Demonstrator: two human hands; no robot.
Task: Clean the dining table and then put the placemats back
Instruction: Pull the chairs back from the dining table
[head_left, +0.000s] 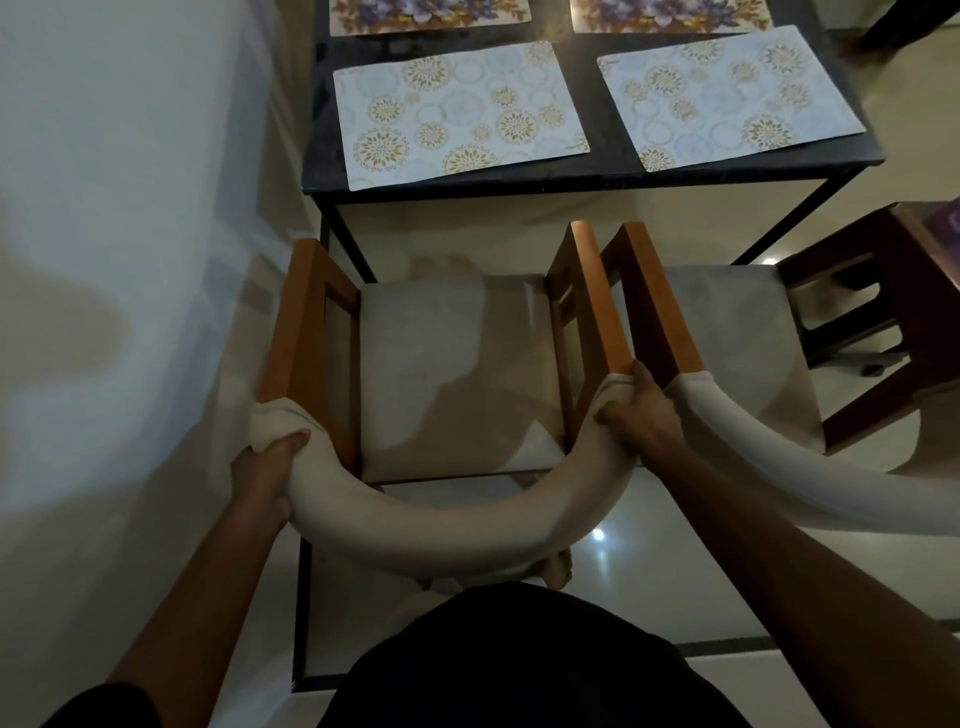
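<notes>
1. A person stands behind a chair (447, 374) that faces the dark dining table (519, 179) at their twelve o'clock.
2. The left hand (270, 467), at about ten o'clock from the person's body, is clamped on the left end of the padded, curved chair back (441, 535), with the thumb on top and the fingers wrapped underneath.
3. The right hand (644, 415), at about one o'clock, is clamped on the right end of the same chair back, where the padding meets the wooden armrest.
4. Four placemats lie flat on the table.
5. The near-left placemat (457, 114) and the near-right placemat (727, 93) are pale with gold circles, and sit side by side along the table's near edge with a gap between them.
6. The far-left placemat (431, 10) and the far-right placemat (670, 13), both with purple flowers, lie beyond them at twelve o'clock, cut off by the top of the view.
7. A second chair (727, 322) of the same kind stands just beside the first at two o'clock, their armrests nearly touching.
8. A darker wooden chair (893, 322) stands at three o'clock.
9. A pale wall (130, 208) runs along the nine o'clock side.
</notes>
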